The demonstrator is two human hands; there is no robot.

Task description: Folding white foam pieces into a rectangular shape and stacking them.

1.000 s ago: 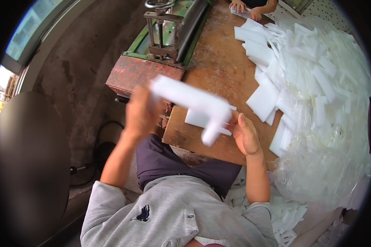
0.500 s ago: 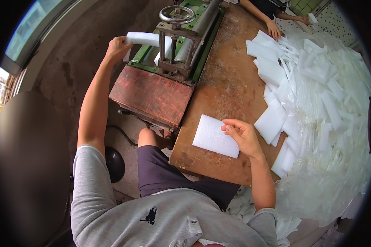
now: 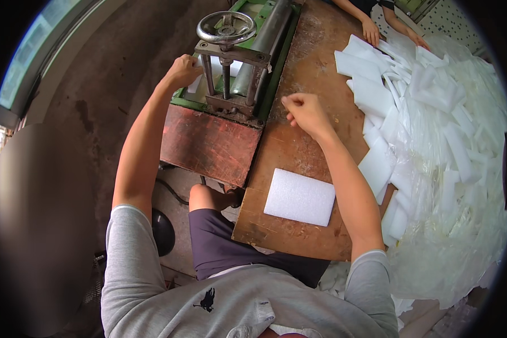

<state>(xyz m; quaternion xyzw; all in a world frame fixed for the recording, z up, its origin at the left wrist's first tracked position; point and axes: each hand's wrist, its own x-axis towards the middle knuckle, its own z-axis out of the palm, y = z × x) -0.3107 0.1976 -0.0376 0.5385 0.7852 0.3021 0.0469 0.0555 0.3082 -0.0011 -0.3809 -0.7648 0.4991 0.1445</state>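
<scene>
At the green-framed metal machine with a silver handwheel (image 3: 234, 53), our left hand (image 3: 184, 71) curls its fingers at a white foam piece (image 3: 236, 66) inside; we cannot tell whether it grips. Right of the machine, our right hand (image 3: 305, 112) hangs half open, empty, over a worn brown wooden table (image 3: 298, 152) bearing 1 flat white foam rectangle (image 3: 299, 197); left of the machine spreads stained grey-brown floor (image 3: 96, 118).

The white foam piece (image 3: 234, 66) at the fingers of my left hand (image 3: 184, 71) lies in the green-framed machine (image 3: 236, 53), partly hidden behind its metal posts, while a flat, roughly rectangular white foam sheet (image 3: 299, 197) rests slightly askew on the brown tabletop (image 3: 287, 234) near its front edge.
</scene>
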